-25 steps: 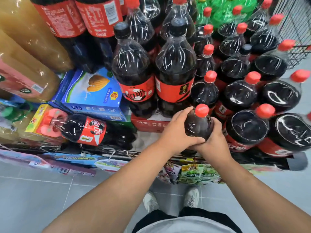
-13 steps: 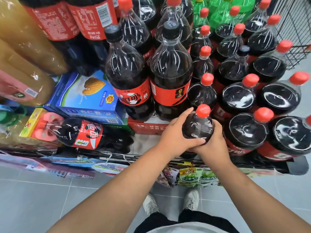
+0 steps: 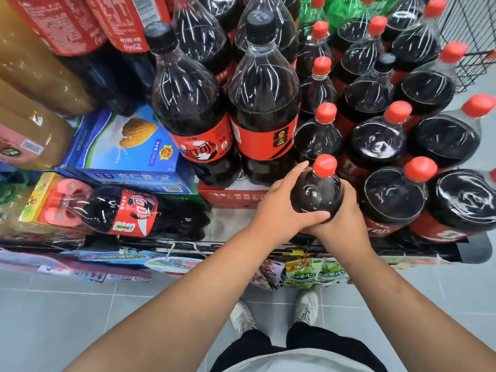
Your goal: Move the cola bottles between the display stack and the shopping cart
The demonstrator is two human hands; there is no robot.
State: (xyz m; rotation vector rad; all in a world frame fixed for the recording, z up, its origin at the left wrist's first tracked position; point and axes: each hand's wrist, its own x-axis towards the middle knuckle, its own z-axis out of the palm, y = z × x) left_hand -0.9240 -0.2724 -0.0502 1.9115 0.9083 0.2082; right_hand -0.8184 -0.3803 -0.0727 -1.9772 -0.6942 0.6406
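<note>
A red-capped cola bottle stands upright at the front edge of the display stack, which holds several large cola bottles with red and black caps. My left hand grips its left side. My right hand wraps round its right side and lower body. Both thumbs meet in front of the bottle. The wire shopping cart shows only at the top right corner. Another cola bottle lies on its side at the left.
A blue almond-drink carton and a red box sit left of the held bottle. Wrapped packs of brown drink bottles fill the far left. Snack packets hang below the shelf edge. My white shoes stand on grey floor tiles.
The bottle and both hands have stayed in nearly the same spot. The view has shifted slightly closer to the stack.
</note>
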